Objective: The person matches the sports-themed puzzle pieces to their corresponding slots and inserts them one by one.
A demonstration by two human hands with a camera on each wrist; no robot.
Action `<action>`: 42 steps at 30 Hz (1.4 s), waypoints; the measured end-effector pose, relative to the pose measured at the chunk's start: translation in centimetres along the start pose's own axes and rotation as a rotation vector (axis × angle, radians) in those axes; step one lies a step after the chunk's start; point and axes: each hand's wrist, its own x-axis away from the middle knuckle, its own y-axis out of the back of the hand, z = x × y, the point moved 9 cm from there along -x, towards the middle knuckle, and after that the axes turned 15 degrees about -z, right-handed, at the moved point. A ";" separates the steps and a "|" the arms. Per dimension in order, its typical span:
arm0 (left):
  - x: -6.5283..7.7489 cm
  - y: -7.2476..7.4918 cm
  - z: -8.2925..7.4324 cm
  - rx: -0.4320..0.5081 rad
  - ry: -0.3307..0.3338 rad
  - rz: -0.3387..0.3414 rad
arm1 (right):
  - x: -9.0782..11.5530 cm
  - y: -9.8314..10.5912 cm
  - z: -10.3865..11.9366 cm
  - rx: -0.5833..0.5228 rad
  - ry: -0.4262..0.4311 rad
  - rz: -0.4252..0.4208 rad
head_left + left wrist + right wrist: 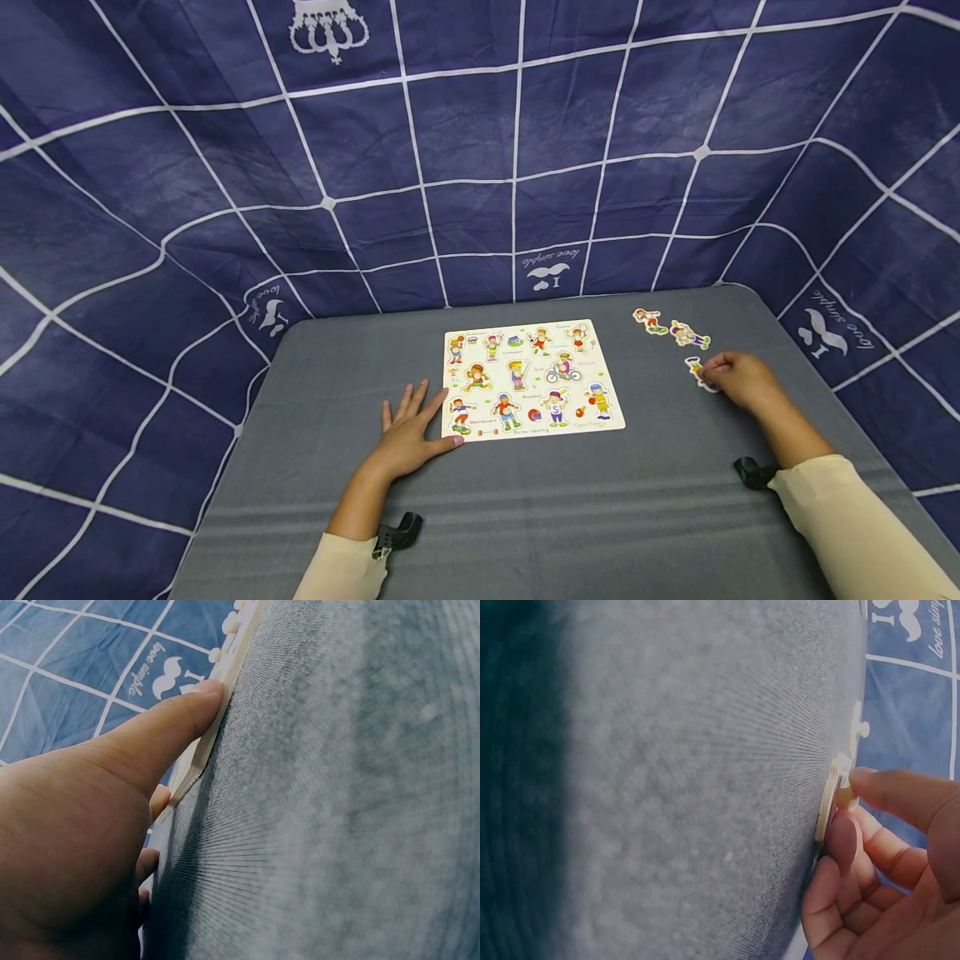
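A white wooden puzzle board with sports figures lies on the grey table. My left hand is spread at its near left corner, the thumb on the board's edge in the left wrist view and the other fingers reaching along its left side. Off to the right, my right hand pinches a small figure-shaped puzzle piece between thumb and fingers, partly hiding it. In the right wrist view this piece shows its wooden edge, low over the cloth, with the fingertips at its knob.
Two more figure pieces lie on the grey tablecloth beyond my right hand. Blue cloth with white grid lines hangs behind the table and along both sides. A black strap mount sits on my right wrist.
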 end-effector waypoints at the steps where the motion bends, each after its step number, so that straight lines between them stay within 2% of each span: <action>1: 0.0 0.0 0.0 0.000 0.000 0.001 | 0.0 0.0 0.0 0.006 0.002 0.000; 13: 0.0 -0.1 0.1 0.000 -0.001 -0.002 | 0.1 0.0 0.1 0.007 0.012 -0.001; 30: -0.1 -0.2 0.1 0.002 -0.006 0.000 | 0.5 1.1 1.1 -0.065 0.057 -0.111; 39: 0.0 0.0 0.0 0.013 -0.028 -0.039 | 0.8 1.2 2.1 -0.102 0.067 -0.124; 42: 0.0 0.0 0.0 0.005 -0.023 -0.031 | 0.9 1.3 2.6 -0.110 0.067 -0.134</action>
